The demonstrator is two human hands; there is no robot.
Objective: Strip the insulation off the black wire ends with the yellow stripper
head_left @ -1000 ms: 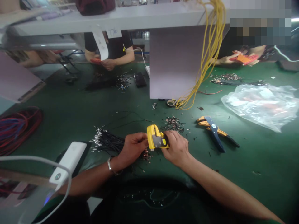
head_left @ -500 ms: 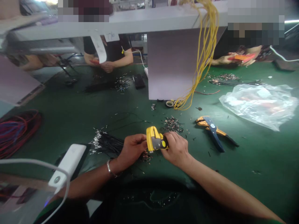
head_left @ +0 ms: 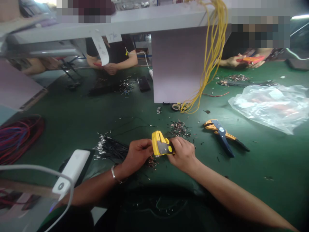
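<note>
My right hand [head_left: 183, 150] is closed around the handles of a yellow and grey wire stripper [head_left: 162, 145], its head turned toward my left hand. My left hand [head_left: 138, 154] is pinched right beside the stripper's head; what its fingertips hold is hidden. Under and beside my left hand lies a bundle of black wires [head_left: 113, 147] with shiny metal ends at the left. Copper-coloured ends [head_left: 152, 162] show just below the stripper. A pile of short black wire scraps [head_left: 180, 129] lies just beyond my right hand.
Another stripper [head_left: 223, 135], blue and orange, lies at right near a clear plastic bag [head_left: 272, 106]. Yellow wires [head_left: 212, 58] hang from the shelf [head_left: 135, 21] by tape rolls [head_left: 176, 107]. A white power bank [head_left: 72, 170] and red-blue wires [head_left: 21, 135] are left. Co-workers sit opposite.
The camera view has shifted slightly. Both hands and the yellow stripper stay in nearly the same place, with the grips unchanged.
</note>
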